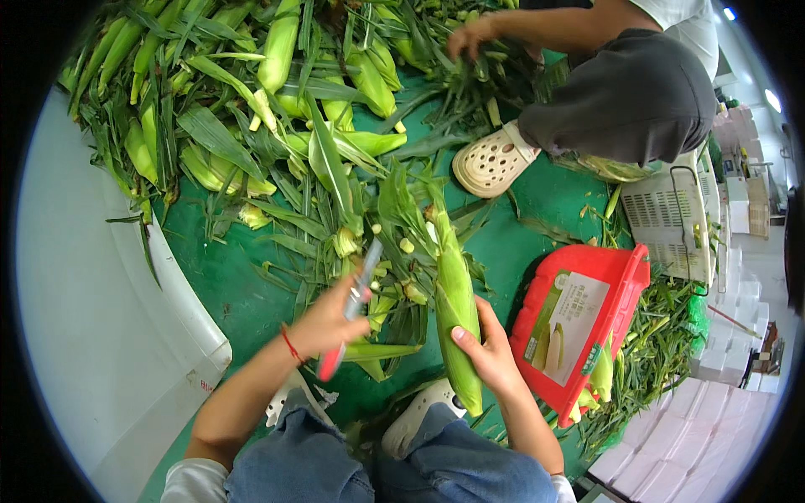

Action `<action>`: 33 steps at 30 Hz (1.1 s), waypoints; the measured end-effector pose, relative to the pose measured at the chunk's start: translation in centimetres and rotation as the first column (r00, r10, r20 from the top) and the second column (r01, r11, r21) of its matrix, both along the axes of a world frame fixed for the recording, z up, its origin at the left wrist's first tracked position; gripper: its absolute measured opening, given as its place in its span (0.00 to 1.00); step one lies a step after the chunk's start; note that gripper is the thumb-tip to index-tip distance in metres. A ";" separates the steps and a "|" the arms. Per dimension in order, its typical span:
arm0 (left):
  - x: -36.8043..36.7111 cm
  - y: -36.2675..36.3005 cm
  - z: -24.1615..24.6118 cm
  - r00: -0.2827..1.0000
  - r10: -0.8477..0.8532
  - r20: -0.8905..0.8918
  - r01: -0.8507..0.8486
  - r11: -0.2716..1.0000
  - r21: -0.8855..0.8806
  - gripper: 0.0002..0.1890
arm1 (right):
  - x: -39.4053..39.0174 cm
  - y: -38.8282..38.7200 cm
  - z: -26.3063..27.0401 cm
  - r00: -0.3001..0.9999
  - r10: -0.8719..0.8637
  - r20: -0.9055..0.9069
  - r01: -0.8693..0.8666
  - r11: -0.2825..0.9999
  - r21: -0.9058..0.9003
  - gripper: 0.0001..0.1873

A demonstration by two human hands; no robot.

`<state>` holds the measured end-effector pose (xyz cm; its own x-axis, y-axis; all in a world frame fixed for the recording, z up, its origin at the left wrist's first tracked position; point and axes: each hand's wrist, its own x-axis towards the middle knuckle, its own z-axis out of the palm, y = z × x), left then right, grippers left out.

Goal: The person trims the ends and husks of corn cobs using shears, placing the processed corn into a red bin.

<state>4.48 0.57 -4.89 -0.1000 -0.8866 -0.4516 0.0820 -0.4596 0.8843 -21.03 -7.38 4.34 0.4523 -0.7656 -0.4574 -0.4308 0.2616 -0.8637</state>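
My left hand [333,320], blurred by motion and with a red cord at its wrist, grips a knife [357,300] with a grey blade and red on its handle. The blade points up and away from me. In my right hand [487,346] is an ear of corn [458,308] in its green husk, thumb on top. Its leafy top end lies away from me and its other end hangs near my right shoe [412,418]. Below both hands, loose corn leaves [302,245] and small cut stalk pieces [407,245] litter the green floor [251,289].
A heap of unhusked corn [277,56] fills the far left. A red basket [578,276] holding corn tilts at my right. Another person's hand [475,38] and cream clog [494,162] are ahead. A white tub [113,270] stands left; a white crate [660,214] and foam boxes [685,434] stand right.
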 end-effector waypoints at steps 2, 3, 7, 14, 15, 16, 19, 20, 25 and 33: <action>-2.3 -0.1 2.3 0.984 -0.123 -0.133 0.120 0.992 -0.030 0.44 | 0.3 -0.7 -0.2 0.989 0.052 -0.135 -0.073 0.986 -0.152 0.34; -2.8 -0.7 3.9 0.973 -0.143 -0.180 0.138 0.990 -0.041 0.47 | 0.4 -0.7 -0.3 0.978 0.083 -0.193 -0.116 0.979 -0.165 0.35; -1.2 -3.1 4.2 0.965 -0.188 0.182 0.228 0.945 -0.233 0.35 | 0.8 -0.9 0.5 0.897 0.226 -0.379 -0.340 0.902 -0.266 0.36; 1.2 -3.9 4.6 0.882 -0.361 0.304 0.433 0.875 -0.217 0.27 | 0.0 -2.4 3.0 0.736 0.312 -0.602 -0.560 0.779 -0.282 0.34; 0.8 -3.2 4.5 0.856 -0.359 0.372 0.447 0.876 -0.184 0.27 | -0.1 -2.5 3.4 0.719 0.332 -0.611 -0.577 0.774 -0.259 0.34; 0.5 -2.7 4.3 0.825 -0.357 0.438 0.458 0.876 -0.149 0.26 | -0.5 -2.7 3.2 0.744 0.348 -0.570 -0.566 0.781 -0.262 0.34; 1.7 -2.2 1.5 0.800 -0.174 0.574 0.275 0.957 -0.092 0.24 | -3.1 -2.9 0.7 0.945 0.286 -0.158 -0.317 0.922 -0.221 0.32; 2.1 -2.1 2.2 0.865 -0.274 0.420 0.251 0.962 0.111 0.27 | -3.9 -2.8 -0.1 0.992 0.027 0.120 -0.038 0.995 0.092 0.31; -3.0 0.6 3.5 0.902 -0.214 -0.376 0.237 0.971 0.016 0.42 | -0.8 -1.3 -1.2 0.697 -0.601 0.390 0.114 0.631 0.768 0.37; -6.3 -2.8 5.3 0.950 0.008 -0.313 -0.024 0.998 -0.049 0.40 | 0.7 0.7 -3.9 0.975 -0.212 0.065 0.216 0.975 -0.049 0.23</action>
